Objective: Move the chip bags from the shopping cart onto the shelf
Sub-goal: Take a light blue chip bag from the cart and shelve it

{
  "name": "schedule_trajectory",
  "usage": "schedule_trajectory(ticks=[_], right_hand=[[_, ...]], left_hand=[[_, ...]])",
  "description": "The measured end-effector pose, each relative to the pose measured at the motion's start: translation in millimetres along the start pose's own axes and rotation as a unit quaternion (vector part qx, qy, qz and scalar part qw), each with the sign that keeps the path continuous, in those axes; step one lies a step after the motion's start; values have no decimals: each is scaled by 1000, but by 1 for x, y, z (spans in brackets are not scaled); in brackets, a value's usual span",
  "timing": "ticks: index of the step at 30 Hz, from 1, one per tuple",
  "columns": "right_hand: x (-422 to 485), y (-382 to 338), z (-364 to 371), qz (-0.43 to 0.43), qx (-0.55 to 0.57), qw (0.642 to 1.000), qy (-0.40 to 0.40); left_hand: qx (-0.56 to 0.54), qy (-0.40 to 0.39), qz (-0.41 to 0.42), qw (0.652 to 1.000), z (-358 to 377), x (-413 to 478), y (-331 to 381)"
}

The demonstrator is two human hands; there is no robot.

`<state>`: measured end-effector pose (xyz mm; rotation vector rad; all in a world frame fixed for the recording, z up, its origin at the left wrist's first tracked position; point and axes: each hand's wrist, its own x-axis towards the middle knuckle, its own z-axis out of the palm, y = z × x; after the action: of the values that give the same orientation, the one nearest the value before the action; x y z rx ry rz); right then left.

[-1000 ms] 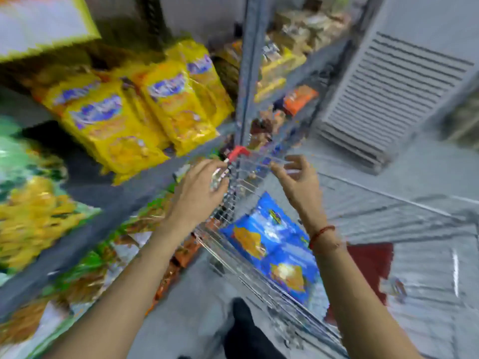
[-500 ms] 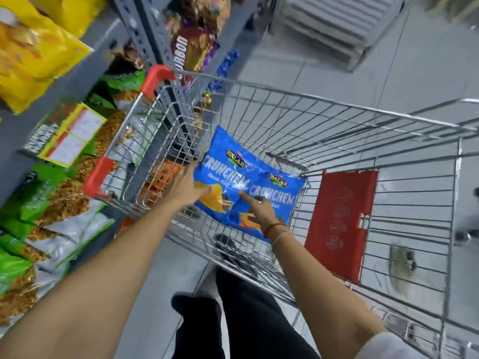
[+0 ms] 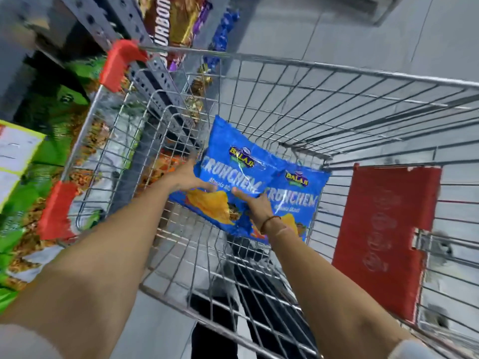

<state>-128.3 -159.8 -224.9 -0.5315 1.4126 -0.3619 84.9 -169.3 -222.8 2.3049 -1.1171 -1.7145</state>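
Observation:
Two blue chip bags lie in the wire shopping cart. The upper bag overlaps the lower bag to its right. My left hand grips the upper bag's left edge, fingers over its front. My right hand, with a red thread at the wrist, presses on the upper bag's lower right part, where the two bags overlap. The upper bag is tilted, its top raised toward the cart's far wall. The shelf stands to the left of the cart.
Green and white snack packs fill the lower shelf on the left, brown biscuit packs further along. The cart has red corner guards and a red child-seat flap. Grey floor lies beyond. My dark trouser legs show under the cart.
My view has dropped from the shelf of yellow bags into the cart. Both hands went down from the cart's rim and have closed on the upper blue bag, which now tilts up.

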Motion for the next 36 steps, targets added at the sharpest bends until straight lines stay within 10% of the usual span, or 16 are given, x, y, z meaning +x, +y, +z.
schedule_trajectory(ticks=[23,36], right_hand=[[-160,-128,5,-281,8,957,-75],[-348,-294,70,-531,36,816,-226]], left_hand=[[-201,69,197,957,-59,-221,81],[-292,288,447,795,-171,-441,174]])
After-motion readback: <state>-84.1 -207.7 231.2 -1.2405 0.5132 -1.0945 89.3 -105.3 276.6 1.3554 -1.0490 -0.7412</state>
